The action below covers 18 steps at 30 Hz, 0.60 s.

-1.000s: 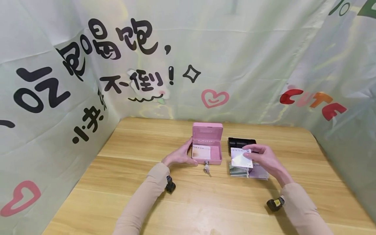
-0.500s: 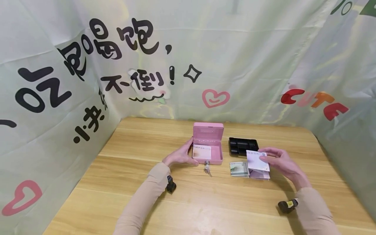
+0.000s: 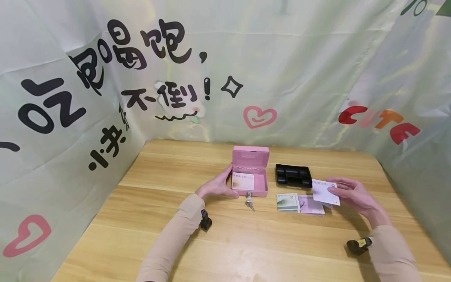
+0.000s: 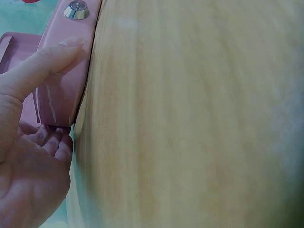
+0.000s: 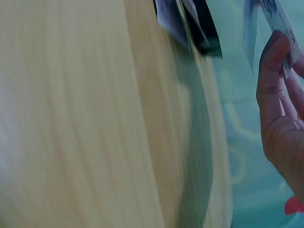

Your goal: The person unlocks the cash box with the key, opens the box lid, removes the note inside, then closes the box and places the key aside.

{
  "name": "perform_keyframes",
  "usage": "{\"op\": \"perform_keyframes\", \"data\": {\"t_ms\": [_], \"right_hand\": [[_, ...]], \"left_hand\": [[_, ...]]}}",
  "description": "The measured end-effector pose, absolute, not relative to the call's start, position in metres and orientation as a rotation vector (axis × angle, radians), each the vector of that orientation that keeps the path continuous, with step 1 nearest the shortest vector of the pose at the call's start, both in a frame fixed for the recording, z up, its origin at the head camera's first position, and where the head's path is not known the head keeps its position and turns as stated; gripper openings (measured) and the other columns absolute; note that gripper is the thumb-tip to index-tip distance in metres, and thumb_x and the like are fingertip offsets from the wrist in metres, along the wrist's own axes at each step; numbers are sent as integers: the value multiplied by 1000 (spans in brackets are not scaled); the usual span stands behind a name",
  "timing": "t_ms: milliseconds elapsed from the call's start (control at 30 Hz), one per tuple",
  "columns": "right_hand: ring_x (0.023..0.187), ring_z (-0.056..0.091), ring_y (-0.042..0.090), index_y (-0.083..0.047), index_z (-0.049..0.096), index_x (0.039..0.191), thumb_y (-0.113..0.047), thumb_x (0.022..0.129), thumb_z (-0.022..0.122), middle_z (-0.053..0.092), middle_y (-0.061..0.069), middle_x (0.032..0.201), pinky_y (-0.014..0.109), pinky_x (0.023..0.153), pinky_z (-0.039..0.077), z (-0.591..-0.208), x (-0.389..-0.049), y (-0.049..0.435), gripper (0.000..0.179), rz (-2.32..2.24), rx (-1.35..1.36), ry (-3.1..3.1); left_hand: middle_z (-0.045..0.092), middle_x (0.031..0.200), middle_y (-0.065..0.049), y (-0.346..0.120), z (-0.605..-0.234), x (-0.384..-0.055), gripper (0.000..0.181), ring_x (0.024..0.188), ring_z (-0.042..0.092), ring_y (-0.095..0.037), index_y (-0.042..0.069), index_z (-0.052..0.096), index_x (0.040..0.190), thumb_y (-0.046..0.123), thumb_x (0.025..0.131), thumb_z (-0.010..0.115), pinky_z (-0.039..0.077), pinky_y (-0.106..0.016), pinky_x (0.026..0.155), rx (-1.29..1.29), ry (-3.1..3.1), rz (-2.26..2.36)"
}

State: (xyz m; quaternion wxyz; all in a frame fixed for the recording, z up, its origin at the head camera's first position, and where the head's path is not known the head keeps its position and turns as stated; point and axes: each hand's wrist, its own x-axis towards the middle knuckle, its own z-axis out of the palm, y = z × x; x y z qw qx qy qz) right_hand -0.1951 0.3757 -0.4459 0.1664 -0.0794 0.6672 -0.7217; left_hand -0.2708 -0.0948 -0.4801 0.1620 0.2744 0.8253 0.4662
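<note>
A pink cash box point(image 3: 258, 193) stands on the table with its lid point(image 3: 251, 158) raised and a folded banknote point(image 3: 242, 181) lying inside at the left. My left hand point(image 3: 216, 186) holds the box by its front left corner; in the left wrist view the thumb presses the front wall beside the lock point(image 4: 76, 10). My right hand point(image 3: 357, 197) pinches another folded pale purple banknote point(image 3: 321, 191) between thumb and fingers, right of the box. Under and left of it, a green banknote point(image 3: 286, 202) and a purple one point(image 3: 311, 204) lie side by side.
A black compartment tray point(image 3: 293, 181) sits to the right of the box, behind the banknotes. Keys point(image 3: 249, 204) hang from the box's front lock. Printed cloth point(image 3: 299, 70) surrounds the wooden table point(image 3: 246, 250) at the back and sides.
My right hand has moved to the right with the folded banknote, from over the green note past the purple one, uncovering both and the tray. My left hand stays on the box.
</note>
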Motion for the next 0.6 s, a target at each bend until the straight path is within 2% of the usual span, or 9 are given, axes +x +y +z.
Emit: {"op": "perform_keyframes", "data": {"t_ms": [300,600], "right_hand": [[92,68,3,-27,73,114,6,99,53,73,-10,103,19,78,60,-444,-193,402,41,-1942,-215,2000],[84,60,0,-27,72,111,-1,97,60,67,-13,93,19,70,56,-439,-188,410,32,-1694,-154,2266]], "left_hand": [[9,172,-9,-94,-480,-271,131,159,10,-26,20,0,164,15,69,92,11,-46,131,765,2369,1312],[10,171,-10,-93,-478,-270,131,159,11,-26,17,1,164,12,69,92,11,-44,131,781,2379,1311]]}}
